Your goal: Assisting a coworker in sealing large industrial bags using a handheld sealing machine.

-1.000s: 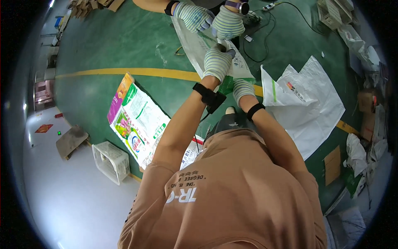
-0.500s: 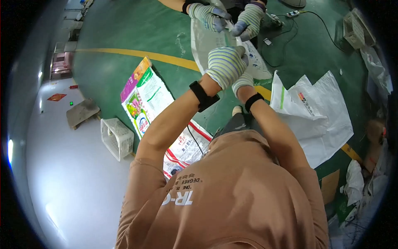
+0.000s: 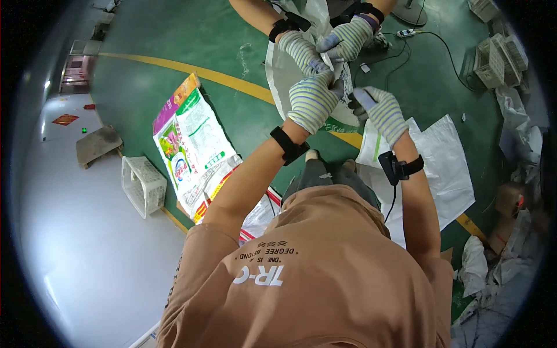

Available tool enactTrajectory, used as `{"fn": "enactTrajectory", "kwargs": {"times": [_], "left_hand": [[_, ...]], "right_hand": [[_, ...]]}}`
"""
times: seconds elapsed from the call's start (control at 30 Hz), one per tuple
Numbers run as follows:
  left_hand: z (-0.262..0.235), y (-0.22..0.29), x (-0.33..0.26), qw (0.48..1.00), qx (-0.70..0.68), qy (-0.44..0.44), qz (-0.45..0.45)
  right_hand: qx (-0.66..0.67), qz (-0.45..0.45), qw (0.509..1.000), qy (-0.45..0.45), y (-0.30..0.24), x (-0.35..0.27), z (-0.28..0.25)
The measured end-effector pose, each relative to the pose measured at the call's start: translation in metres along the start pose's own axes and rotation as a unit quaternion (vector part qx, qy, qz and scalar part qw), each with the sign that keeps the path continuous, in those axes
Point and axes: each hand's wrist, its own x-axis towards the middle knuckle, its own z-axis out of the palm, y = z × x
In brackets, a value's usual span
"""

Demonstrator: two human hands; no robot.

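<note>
Both my hands wear striped knit gloves with grey fingertips. My left hand (image 3: 313,103) is closed at the gathered edge of a white woven sack (image 3: 279,72), right below a co-worker's gloved hand (image 3: 301,53). What lies between my left fingers is partly hidden, but the sack's edge runs into them. Off to the right, my right hand (image 3: 383,113) is away from the sack, its fingers apart and holding nothing visible. Another gloved hand (image 3: 350,39) of the co-worker pinches the sack's top from across.
A colourful printed sack (image 3: 197,136) lies on the green floor at left, near a white plastic basket (image 3: 144,187). At right a plain white sack (image 3: 444,168) is spread out. Cables and a power strip (image 3: 406,33) lie beyond, beside stacked crates (image 3: 493,61).
My right hand has come away from beside my left and moved right, its fingers opening. My left hand stays at the sack. The co-worker's left-side hand has lowered toward mine.
</note>
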Motion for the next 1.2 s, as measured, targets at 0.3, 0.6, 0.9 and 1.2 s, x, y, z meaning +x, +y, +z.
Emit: {"fn": "enactTrajectory", "kwargs": {"times": [0.3, 0.6, 0.9, 1.2], "left_hand": [[0.026, -0.026, -0.014, 0.982, -0.186, 0.019, -0.021], [0.008, -0.049, -0.019, 0.972, -0.233, 0.006, 0.001], [0.0, -0.055, -0.023, 0.985, -0.132, -0.041, 0.105], [-0.03, -0.055, -0.024, 0.981, -0.132, -0.088, 0.108]], "right_hand": [[-0.321, -0.093, 0.941, 0.054, -0.089, 0.031, 0.027], [-0.454, -0.077, 0.888, 0.011, -0.087, 0.045, 0.053], [-0.354, -0.003, 0.935, 0.029, -0.087, 0.035, 0.053], [-0.309, -0.065, 0.948, -0.024, -0.083, 0.02, 0.052]]}}
